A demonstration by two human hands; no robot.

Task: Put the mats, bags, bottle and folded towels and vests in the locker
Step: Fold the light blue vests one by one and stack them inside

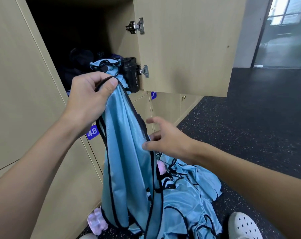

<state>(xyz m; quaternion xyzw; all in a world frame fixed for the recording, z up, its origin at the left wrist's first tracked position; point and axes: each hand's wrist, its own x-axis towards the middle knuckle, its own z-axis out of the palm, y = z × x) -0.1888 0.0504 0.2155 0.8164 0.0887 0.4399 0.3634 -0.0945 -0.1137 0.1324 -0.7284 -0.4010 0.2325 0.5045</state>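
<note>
My left hand (90, 99) pinches the top edge of a light blue vest (127, 163) with black trim, which hangs down in front of the lockers. My right hand (165, 137) has spread fingers, and its thumb touches the vest's right edge at mid-height. The open locker (73, 49) above holds dark bags, another blue vest (104, 66) and a black sport bottle (131, 75) at its front right. More blue vests (186, 200) lie in a heap on the floor.
The locker door (186, 45) stands open to the right, hinges showing. Closed lockers numbered 48 (92, 132) and 47 (153, 95) sit below. A pink foam roller (97, 223) lies on the dark speckled floor, and a white clog (244, 225) is at bottom right.
</note>
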